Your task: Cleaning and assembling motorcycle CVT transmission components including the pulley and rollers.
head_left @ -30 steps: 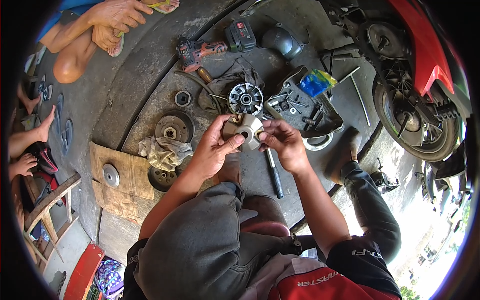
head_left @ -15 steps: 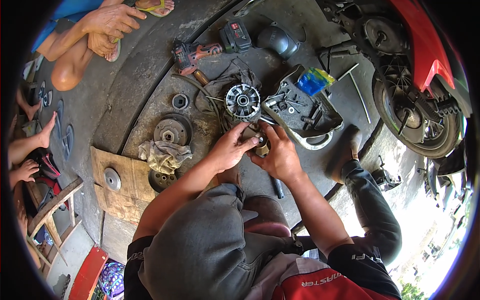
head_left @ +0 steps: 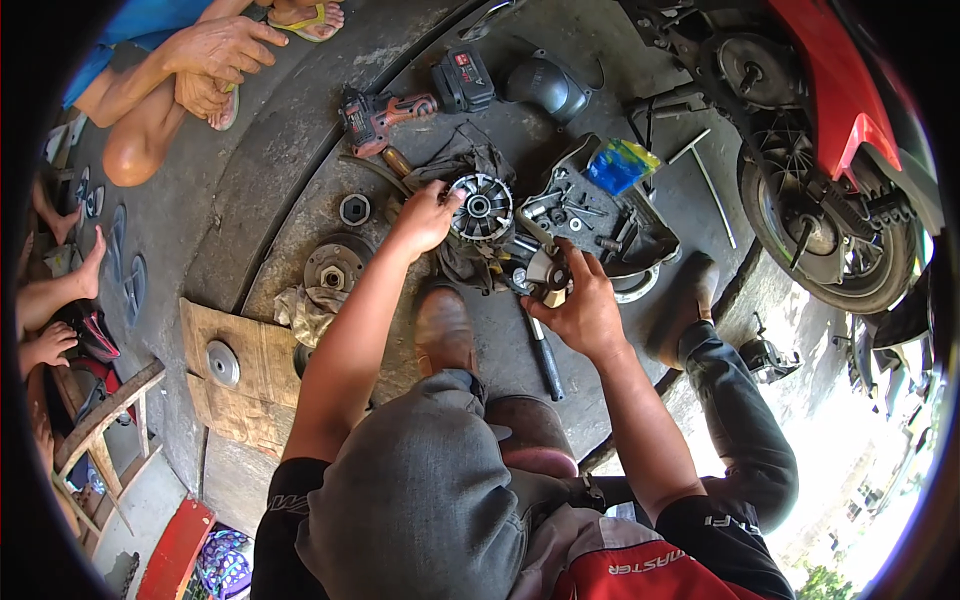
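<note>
My left hand (head_left: pixel 428 216) grips the near-left rim of a round finned metal pulley (head_left: pixel 492 222), its thumb and fingers closed at the edge. The pulley lies face up by a dark rag (head_left: pixel 485 158). My right hand (head_left: pixel 582 312) holds a small metal part (head_left: pixel 541 268), silvery and brownish, between thumb and fingers, apart from the pulley. Its far side is hidden by the fingers. Below that part, a tool with a black handle (head_left: pixel 546 362) lies on the floor. To the right stands a metal casing used as a tray (head_left: pixel 655 225), with several bolts and small parts inside.
Beyond the pulley lie a cordless impact wrench (head_left: pixel 385 115) and a dark cover (head_left: pixel 550 85). A large nut (head_left: pixel 354 209), a round hub (head_left: pixel 335 262), a cloth (head_left: pixel 305 312) and cardboard (head_left: pixel 245 390) are at left. A motorcycle wheel (head_left: pixel 815 230) stands right. Another person's hand (head_left: pixel 225 48) rests upper left.
My left hand has let go of the small metal part and moved up-left to the finned pulley. My right hand has shifted slightly right and down, keeping the part.
</note>
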`<state>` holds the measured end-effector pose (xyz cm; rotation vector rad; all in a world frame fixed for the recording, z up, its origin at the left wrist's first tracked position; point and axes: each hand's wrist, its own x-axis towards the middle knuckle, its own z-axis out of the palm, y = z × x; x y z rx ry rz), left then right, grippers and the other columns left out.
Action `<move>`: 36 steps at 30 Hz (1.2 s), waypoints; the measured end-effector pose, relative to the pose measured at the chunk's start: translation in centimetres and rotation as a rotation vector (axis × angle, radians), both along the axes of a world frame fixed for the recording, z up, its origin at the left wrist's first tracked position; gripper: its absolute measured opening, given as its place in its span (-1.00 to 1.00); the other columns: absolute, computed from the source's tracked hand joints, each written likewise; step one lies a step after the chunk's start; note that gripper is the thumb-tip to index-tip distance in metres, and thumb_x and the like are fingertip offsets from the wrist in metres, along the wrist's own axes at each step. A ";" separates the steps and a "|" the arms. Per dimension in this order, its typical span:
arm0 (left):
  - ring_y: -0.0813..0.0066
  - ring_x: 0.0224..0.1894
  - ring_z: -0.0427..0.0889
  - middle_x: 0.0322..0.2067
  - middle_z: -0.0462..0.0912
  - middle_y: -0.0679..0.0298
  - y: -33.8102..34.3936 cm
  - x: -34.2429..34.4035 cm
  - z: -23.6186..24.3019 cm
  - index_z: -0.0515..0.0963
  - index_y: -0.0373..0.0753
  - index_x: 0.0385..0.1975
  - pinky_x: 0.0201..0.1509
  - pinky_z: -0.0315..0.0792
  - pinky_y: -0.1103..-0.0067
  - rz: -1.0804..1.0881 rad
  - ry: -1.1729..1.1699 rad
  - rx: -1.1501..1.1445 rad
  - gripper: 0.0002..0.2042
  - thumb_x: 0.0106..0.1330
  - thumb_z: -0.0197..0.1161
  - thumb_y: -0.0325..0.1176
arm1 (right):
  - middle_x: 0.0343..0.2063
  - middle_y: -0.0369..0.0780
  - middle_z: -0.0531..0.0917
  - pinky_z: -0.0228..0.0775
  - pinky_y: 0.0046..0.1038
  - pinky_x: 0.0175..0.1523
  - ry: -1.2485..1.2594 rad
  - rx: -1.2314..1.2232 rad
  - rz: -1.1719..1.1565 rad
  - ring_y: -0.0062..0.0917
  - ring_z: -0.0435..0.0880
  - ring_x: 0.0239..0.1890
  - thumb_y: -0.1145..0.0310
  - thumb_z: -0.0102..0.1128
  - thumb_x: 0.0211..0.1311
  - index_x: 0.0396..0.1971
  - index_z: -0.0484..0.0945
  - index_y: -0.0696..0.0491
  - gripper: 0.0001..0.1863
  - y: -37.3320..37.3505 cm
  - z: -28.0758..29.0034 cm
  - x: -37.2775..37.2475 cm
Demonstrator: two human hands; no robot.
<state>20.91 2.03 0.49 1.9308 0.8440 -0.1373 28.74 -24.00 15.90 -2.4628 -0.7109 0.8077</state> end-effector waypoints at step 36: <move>0.46 0.29 0.52 0.25 0.51 0.26 -5.9 -7.5 11.9 0.27 -0.20 0.41 0.28 0.48 0.43 0.445 -0.750 -1.268 -0.51 0.55 0.06 -0.21 | 0.17 0.06 0.59 0.55 -0.17 0.25 -0.271 0.204 0.413 -0.05 0.64 0.16 0.25 0.68 -0.22 0.31 0.39 0.24 0.00 8.7 8.0 -1.7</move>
